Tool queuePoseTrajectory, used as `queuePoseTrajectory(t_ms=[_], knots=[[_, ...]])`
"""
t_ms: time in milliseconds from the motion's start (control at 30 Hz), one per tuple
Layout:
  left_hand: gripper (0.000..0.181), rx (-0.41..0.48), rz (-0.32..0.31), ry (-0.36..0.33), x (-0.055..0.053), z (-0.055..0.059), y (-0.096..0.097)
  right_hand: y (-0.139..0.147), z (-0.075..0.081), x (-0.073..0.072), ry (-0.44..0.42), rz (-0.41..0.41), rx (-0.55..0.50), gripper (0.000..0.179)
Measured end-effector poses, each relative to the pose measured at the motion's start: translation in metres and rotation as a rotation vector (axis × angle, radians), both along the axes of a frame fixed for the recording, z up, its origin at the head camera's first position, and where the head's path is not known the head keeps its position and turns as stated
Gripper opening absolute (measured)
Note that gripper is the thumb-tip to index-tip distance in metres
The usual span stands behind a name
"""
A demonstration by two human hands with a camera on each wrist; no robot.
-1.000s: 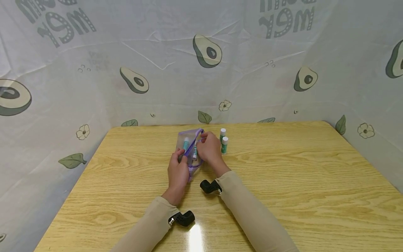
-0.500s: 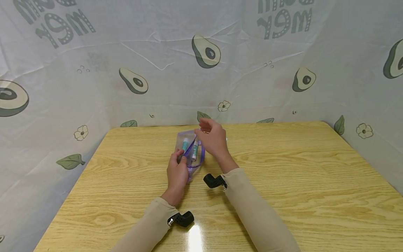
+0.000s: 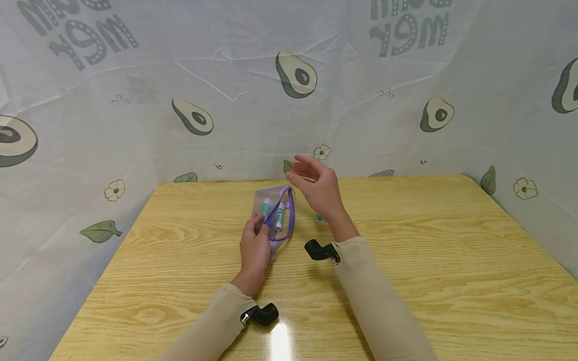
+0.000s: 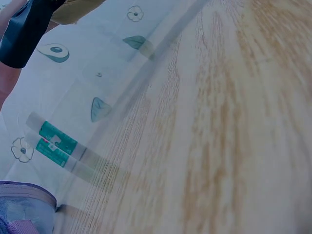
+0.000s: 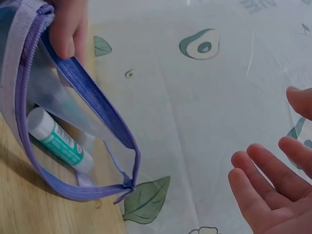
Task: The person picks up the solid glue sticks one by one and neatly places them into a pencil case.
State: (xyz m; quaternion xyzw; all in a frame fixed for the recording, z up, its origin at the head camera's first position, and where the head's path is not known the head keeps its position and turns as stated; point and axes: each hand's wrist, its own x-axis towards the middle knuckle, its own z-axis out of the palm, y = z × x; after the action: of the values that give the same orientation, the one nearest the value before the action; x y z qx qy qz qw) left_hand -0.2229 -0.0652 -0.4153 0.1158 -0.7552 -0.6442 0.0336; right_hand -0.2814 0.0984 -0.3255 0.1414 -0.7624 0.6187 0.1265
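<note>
My left hand [image 3: 255, 246] grips the near-left side of a see-through pouch with purple zip edging [image 3: 291, 215]. The pouch mouth gapes to the right. Inside lie two green-and-white glue sticks [image 3: 280, 216]; in the right wrist view one glue stick [image 5: 61, 140] shows plainly within the zip opening. My right hand [image 3: 319, 189] is raised to the right of the pouch, fingers spread and relaxed, holding nothing. Two more glue sticks [image 4: 58, 139] stand upright side by side on the table in the left wrist view; the right hand mostly hides them in the head view.
A wood-grain table [image 3: 429, 260] extends to both sides. Behind it hangs a pale cloth [image 3: 253, 135] printed with avocados and leaves. Black wrist-mounted cameras [image 3: 264, 314] sit by both sleeves.
My right hand has left the pouch opening and moved up and right, now covering most of the standing glue sticks. The left hand and pouch have stayed nearly still.
</note>
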Motion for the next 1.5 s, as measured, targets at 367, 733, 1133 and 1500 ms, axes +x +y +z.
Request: queuePoseTrajectory(t_ms=[367, 733, 1133, 1500], knots=[[0.039, -0.011, 0.003, 0.000, 0.000, 0.001, -0.001, 0.026, 0.004, -0.003, 0.019, 0.036, -0.023, 0.051], [0.040, 0.004, -0.016, -0.006, 0.000, 0.001, -0.002, 0.046, 0.004, -0.004, 0.028, 0.001, -0.002, 0.051], [0.040, 0.009, -0.016, -0.009, 0.000, 0.003, -0.002, 0.062, 0.004, -0.002, 0.006, -0.027, 0.008, 0.049], [0.040, -0.010, -0.015, -0.023, 0.000, 0.003, -0.003, 0.071, -0.005, -0.005, -0.066, -0.030, -0.011, 0.048]])
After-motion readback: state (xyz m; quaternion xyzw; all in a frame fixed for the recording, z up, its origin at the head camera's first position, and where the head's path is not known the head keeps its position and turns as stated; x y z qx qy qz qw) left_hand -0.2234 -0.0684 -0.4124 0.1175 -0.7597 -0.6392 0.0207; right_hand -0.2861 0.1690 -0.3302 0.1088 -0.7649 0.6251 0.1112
